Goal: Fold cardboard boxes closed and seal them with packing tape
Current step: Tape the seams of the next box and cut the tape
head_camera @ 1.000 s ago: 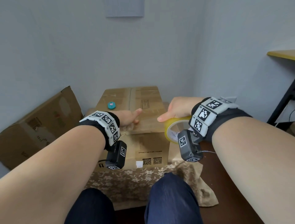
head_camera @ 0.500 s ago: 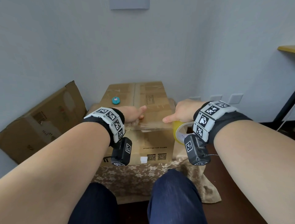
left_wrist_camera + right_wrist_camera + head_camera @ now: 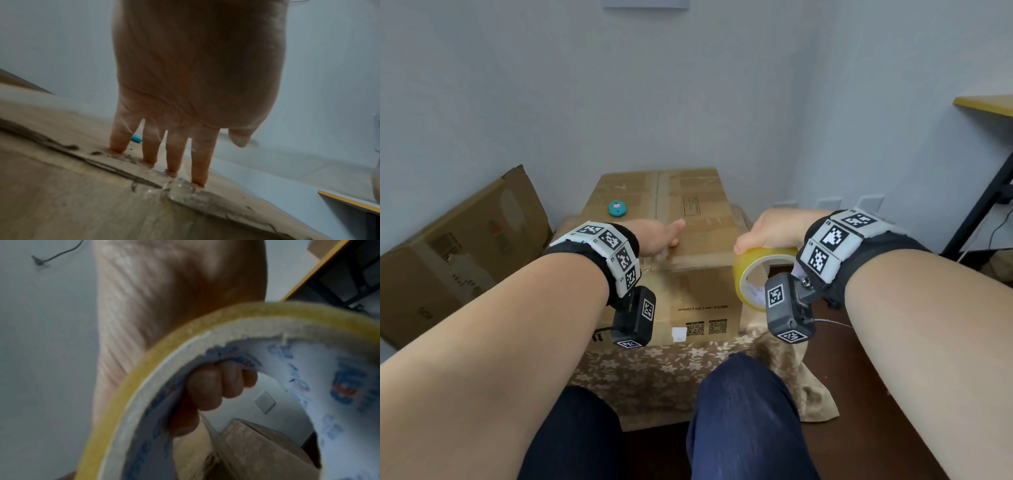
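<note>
Left fingers [image 3: 174, 155] straight, spread, tips pressed flat on top of cardboard box [image 3: 688, 222] at near edge, on seam. Left hand [image 3: 654, 236] nearer seam. Right fingers [image 3: 213, 386] curled through core of tape roll [image 3: 753, 277], roll gripped by right hand [image 3: 774, 229], held off box's near right corner. Seam run away from body; roll lies right of pinned spot. Next, judged: tape to be drawn along seam.
</note>
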